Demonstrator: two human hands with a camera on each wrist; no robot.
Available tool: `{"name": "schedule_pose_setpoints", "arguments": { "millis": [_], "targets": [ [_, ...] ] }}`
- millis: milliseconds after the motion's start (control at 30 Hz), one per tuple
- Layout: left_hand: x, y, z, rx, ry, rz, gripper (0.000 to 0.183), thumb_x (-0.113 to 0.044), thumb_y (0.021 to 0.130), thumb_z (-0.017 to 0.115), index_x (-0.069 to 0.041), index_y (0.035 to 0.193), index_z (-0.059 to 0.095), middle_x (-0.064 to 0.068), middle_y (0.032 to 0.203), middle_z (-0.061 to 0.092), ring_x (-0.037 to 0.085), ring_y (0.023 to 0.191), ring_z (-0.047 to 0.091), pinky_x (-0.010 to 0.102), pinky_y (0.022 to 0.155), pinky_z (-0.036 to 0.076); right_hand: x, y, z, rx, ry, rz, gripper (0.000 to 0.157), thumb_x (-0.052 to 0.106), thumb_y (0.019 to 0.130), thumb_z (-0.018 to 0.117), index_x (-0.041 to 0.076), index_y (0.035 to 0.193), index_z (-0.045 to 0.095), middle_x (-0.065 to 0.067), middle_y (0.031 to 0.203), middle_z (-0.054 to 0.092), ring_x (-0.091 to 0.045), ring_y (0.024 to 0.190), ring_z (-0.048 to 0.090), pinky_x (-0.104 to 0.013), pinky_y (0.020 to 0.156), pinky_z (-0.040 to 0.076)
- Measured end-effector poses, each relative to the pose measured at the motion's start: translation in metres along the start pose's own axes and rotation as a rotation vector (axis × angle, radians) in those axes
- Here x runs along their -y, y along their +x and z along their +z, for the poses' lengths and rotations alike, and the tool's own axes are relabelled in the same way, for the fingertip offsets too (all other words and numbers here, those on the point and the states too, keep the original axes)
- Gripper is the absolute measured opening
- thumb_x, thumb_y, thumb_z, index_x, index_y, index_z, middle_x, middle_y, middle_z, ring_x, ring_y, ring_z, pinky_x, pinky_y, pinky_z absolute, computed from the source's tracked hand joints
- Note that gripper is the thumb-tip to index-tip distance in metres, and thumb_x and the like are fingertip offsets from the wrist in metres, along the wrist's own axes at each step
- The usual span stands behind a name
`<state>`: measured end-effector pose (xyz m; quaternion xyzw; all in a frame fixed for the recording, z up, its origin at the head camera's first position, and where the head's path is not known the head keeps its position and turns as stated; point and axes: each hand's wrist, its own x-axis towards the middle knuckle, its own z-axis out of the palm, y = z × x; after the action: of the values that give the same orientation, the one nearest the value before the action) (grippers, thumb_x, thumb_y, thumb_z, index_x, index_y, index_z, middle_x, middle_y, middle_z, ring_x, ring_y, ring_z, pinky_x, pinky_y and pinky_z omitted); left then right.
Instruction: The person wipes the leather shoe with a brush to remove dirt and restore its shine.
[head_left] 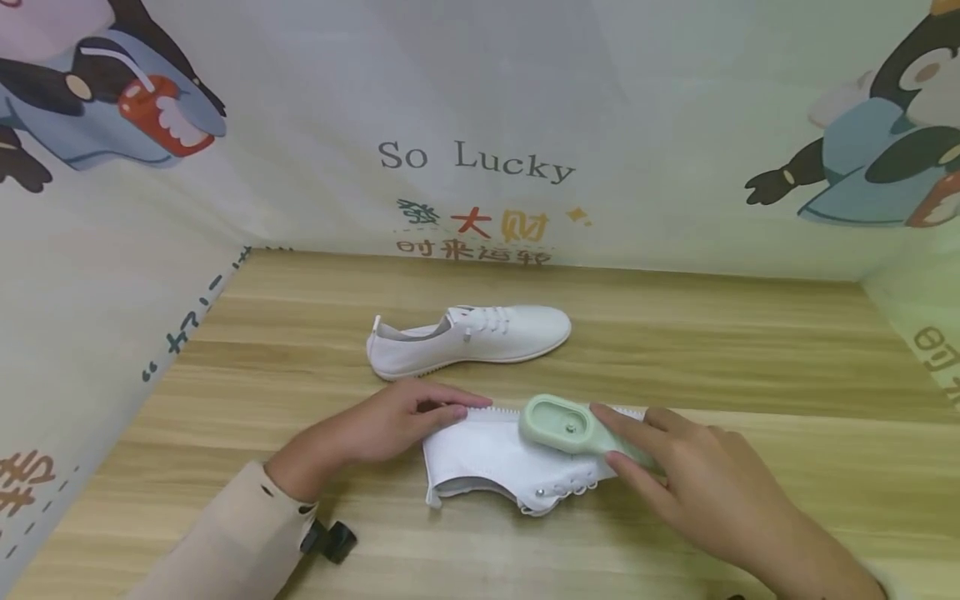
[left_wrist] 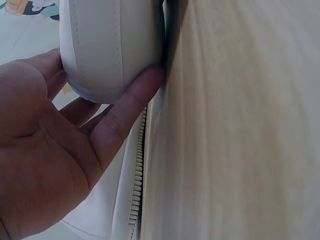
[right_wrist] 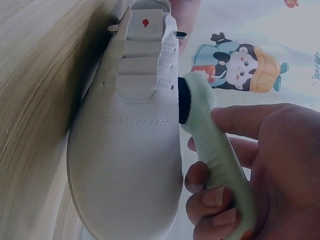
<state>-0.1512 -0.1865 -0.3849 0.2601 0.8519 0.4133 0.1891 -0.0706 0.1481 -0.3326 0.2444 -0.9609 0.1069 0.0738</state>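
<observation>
A white lace-up shoe (head_left: 480, 450) lies on its side on the wooden table, its opening facing the person. At its heel (left_wrist: 105, 50), my left hand (head_left: 386, 425) grips it between thumb and fingers. My right hand (head_left: 712, 483) holds a pale green shoe brush (head_left: 540, 425) by its handle. In the right wrist view, the brush's dark bristles (right_wrist: 184, 100) press against the side of the shoe near the laces. The handle (right_wrist: 222, 160) lies between the curled fingers and the thumb.
A second white shoe (head_left: 517, 333) stands upright behind the first, toe to the right. Printed cloth walls (head_left: 487, 83) with cartoon figures enclose the wood-grain table (head_left: 712, 350) at the back and sides. A small black object (head_left: 337, 542) sits by the left sleeve.
</observation>
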Motion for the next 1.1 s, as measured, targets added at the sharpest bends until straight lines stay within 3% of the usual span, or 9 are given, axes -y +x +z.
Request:
{"name": "schedule_pose_setpoints", "arguments": {
  "millis": [200,333,433,700,800,1000,1100],
  "targets": [
    [0.0016,0.0005,0.0019,0.002,-0.010,0.008,0.030,-0.025,0.103,0.055,-0.028,0.130,0.067,-0.005,0.135,0.065,0.011,0.126,0.057,0.039,0.105,0.046,0.0002,-0.0005,0.0000,0.023,0.003,0.030,0.044,0.043,0.096,0.065,0.037,0.139,0.058,-0.009,0.109,0.071,-0.013,0.070,0.064,-0.038,0.061,0.052],
    [0.0017,-0.0001,0.0014,-0.003,-0.003,-0.003,0.030,-0.025,0.103,0.056,-0.030,0.130,0.067,-0.007,0.135,0.065,0.010,0.126,0.056,0.035,0.104,0.046,0.0012,0.0002,0.0002,0.016,0.006,0.030,0.044,0.042,0.096,0.065,0.036,0.139,0.059,-0.005,0.104,0.070,-0.008,0.065,0.058,-0.033,0.058,0.049],
    [0.0007,-0.0001,-0.0003,-0.011,0.003,0.001,0.030,-0.024,0.103,0.056,-0.029,0.130,0.067,-0.007,0.135,0.065,0.010,0.125,0.056,0.035,0.104,0.046,0.0019,0.0014,-0.0003,0.008,0.004,0.025,0.045,0.042,0.096,0.065,0.035,0.140,0.058,-0.001,0.099,0.068,-0.003,0.059,0.046,-0.028,0.055,0.042],
    [0.0019,0.0009,-0.0006,-0.006,-0.003,0.016,0.030,-0.025,0.103,0.055,-0.026,0.131,0.067,-0.006,0.135,0.065,0.009,0.115,0.057,0.026,0.098,0.046,0.0030,0.0005,0.0007,0.004,0.055,0.051,0.046,0.040,0.097,0.064,0.030,0.141,0.058,-0.009,0.107,0.070,-0.020,0.080,0.068,-0.044,0.068,0.056],
    [0.0014,0.0010,-0.0016,-0.018,0.004,0.012,0.030,-0.025,0.103,0.056,-0.027,0.130,0.067,-0.006,0.134,0.066,0.009,0.111,0.057,0.025,0.095,0.046,0.0036,0.0009,0.0011,-0.010,0.063,0.047,0.046,0.039,0.097,0.064,0.028,0.141,0.058,-0.009,0.106,0.070,-0.021,0.082,0.069,-0.044,0.070,0.056],
    [0.0012,0.0020,-0.0010,0.013,-0.018,0.023,0.030,-0.025,0.104,0.055,-0.025,0.132,0.067,-0.004,0.136,0.064,0.010,0.123,0.056,0.031,0.103,0.046,0.0033,-0.0012,0.0004,0.007,0.066,0.053,0.047,0.041,0.096,0.065,0.030,0.142,0.057,-0.014,0.113,0.071,-0.032,0.092,0.072,-0.051,0.076,0.057],
    [0.0010,0.0015,-0.0009,0.010,-0.012,0.013,0.030,-0.026,0.103,0.055,-0.027,0.131,0.067,-0.005,0.136,0.064,0.009,0.123,0.057,0.032,0.102,0.046,0.0039,-0.0029,-0.0004,-0.013,0.060,0.026,0.047,0.041,0.095,0.066,0.032,0.140,0.058,-0.010,0.107,0.071,-0.024,0.084,0.071,-0.046,0.071,0.057]
  ]
}}
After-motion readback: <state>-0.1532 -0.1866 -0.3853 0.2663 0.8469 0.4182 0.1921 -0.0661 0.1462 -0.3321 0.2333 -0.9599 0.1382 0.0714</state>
